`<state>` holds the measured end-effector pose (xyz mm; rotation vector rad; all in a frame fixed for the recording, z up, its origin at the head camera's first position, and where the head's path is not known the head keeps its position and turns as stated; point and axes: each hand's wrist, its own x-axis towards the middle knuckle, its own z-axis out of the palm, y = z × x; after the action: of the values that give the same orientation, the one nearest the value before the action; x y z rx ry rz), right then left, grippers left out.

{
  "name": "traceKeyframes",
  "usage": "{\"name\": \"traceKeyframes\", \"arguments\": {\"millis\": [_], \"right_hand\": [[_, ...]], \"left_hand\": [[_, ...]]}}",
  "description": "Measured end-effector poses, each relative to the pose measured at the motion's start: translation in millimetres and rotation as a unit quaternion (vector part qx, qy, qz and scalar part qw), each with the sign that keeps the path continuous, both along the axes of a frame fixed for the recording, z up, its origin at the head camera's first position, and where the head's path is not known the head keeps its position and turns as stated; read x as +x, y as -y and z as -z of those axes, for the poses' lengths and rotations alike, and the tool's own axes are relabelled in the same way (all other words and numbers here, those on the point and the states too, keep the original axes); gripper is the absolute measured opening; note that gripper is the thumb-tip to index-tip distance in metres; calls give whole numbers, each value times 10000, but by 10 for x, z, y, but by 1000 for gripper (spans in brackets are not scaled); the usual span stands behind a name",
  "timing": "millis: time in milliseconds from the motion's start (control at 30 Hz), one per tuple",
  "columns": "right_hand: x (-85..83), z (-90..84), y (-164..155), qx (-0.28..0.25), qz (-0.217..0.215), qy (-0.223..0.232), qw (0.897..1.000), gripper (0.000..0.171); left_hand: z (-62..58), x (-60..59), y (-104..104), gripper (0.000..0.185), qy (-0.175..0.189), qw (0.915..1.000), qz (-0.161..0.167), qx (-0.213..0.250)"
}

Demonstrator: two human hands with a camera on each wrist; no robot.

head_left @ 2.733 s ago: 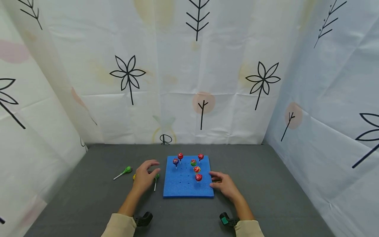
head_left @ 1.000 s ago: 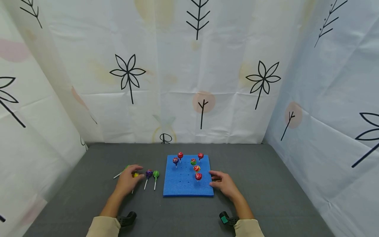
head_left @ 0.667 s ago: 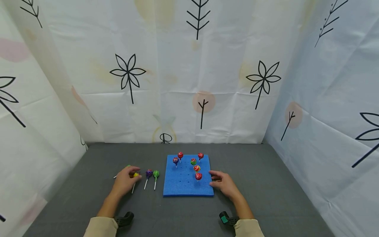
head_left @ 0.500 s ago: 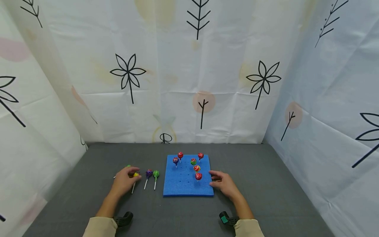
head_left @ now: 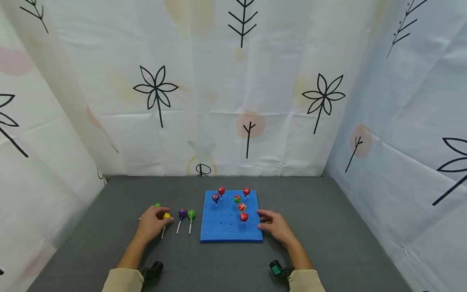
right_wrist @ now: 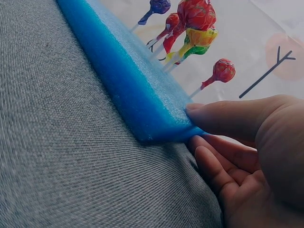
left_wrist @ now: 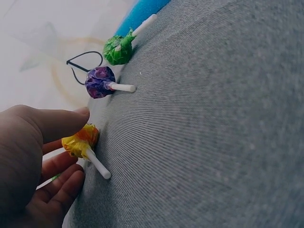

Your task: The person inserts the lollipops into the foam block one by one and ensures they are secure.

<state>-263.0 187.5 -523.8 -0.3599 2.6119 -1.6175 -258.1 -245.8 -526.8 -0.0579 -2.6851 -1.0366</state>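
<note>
A blue foam board (head_left: 222, 229) lies on the grey table with several lollipops (head_left: 244, 217) standing in it. My right hand (head_left: 263, 221) grips the board's right edge, thumb on top and fingers against the side (right_wrist: 194, 133). Left of the board lie a green lollipop (head_left: 191, 213), a purple lollipop (head_left: 182, 213) and a yellow lollipop (head_left: 166, 215). My left hand (head_left: 159, 218) has its thumb and fingers round the yellow lollipop's head (left_wrist: 80, 141). The purple lollipop (left_wrist: 99, 81) and the green lollipop (left_wrist: 118, 49) lie beyond it, untouched.
Another green lollipop (head_left: 157, 205) lies on the table just behind my left hand. White patterned curtains (head_left: 233, 101) wall in the grey table (head_left: 321, 227) at the back and on both sides.
Over 2.7 s my left hand moved left from the purple and green lollipops to the yellow one, uncovering them. In the last second both hands have hardly moved.
</note>
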Motion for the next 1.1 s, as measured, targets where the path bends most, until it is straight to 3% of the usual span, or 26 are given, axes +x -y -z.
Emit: {"name": "traceKeyframes", "arguments": {"millis": [533,1100], "right_hand": [[6,-6,-2,14,-21,-38,10000,44],[3,-13,-1,-13,-19,-4,10000,44]], "left_hand": [[-22,-10,-7,33,314,9994,-76,-94],[-61,6,-38,29,330,9989,-234,-253]]}}
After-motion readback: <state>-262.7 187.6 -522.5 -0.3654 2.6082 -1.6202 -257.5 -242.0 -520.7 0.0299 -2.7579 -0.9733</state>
